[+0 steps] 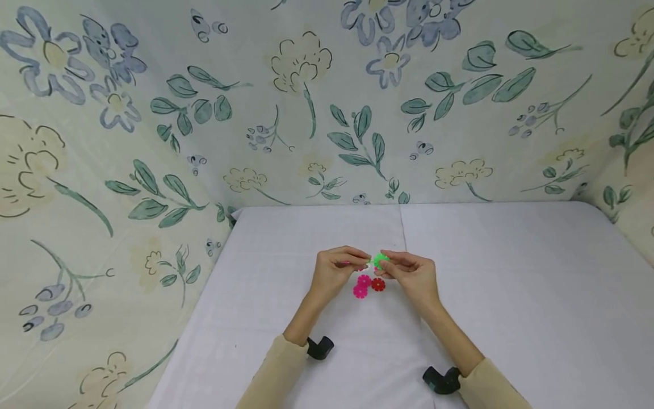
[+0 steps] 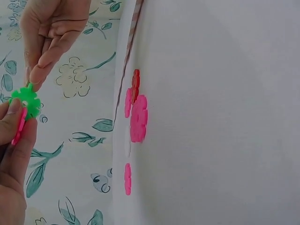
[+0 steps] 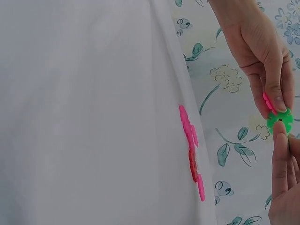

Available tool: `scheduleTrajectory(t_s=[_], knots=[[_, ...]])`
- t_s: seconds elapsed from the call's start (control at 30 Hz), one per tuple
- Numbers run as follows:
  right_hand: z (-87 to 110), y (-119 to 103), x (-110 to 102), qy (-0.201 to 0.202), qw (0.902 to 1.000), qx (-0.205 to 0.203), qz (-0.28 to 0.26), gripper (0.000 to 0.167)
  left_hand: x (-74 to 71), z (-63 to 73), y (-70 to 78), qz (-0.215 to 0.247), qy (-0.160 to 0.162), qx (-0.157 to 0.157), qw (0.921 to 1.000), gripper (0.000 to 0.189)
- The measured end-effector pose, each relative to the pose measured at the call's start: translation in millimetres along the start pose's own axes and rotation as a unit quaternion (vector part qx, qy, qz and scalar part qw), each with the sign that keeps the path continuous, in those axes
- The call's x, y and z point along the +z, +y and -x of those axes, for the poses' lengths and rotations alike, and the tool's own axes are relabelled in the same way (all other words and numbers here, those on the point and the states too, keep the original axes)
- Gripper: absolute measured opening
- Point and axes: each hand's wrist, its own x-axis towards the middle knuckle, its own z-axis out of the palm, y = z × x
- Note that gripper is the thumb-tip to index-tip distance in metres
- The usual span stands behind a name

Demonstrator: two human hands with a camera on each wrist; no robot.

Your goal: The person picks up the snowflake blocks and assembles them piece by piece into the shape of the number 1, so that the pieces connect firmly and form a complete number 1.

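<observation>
My left hand [image 1: 331, 275] pinches a green notched flower-shaped disc [image 2: 31, 101] together with a pink one [image 2: 19, 126], between thumb and fingers. Opposite it, my right hand [image 1: 415, 277] pinches a green flower disc [image 1: 380, 261], which faces the head camera. The fingertips of both hands are close together, and in the left wrist view the right fingertips meet the top edge of the left hand's disc. Just below the hands on the white cloth lie two pink flower discs [image 1: 360, 292] and a red one [image 1: 378, 284]. More pieces behind the fingers are partly hidden.
White cloth [image 1: 511, 295] covers the table, with a seam running away from me. A flower-patterned curtain [image 1: 357, 147] hangs behind the far edge and along the left side. Black wrist-camera mounts [image 1: 441, 380] stick out by both sleeves.
</observation>
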Motion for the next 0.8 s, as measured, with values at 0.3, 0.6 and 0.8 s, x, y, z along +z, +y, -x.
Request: scheduleTrajectory(t_s=[0.3, 0.6, 0.8], knots=[[-4.3, -3, -8, -0.046, 0.9976, 0.049, 0.017, 0.031, -4.0, 0.8, -1.6, 0.020, -0.019, -0.007, 0.9996, 0.010], [0.6, -4, 3, 0.010, 0.9994, 0.033, -0.003, 0.031, 3.9, 0.0, -1.6, 0.031, 0.005, -0.007, 0.9995, 0.007], [1.7, -6, 6, 0.018, 0.9997, 0.016, 0.006, 0.030, 5.2, -1.7, 0.7, 0.023, 0.015, -0.006, 0.9996, 0.007]])
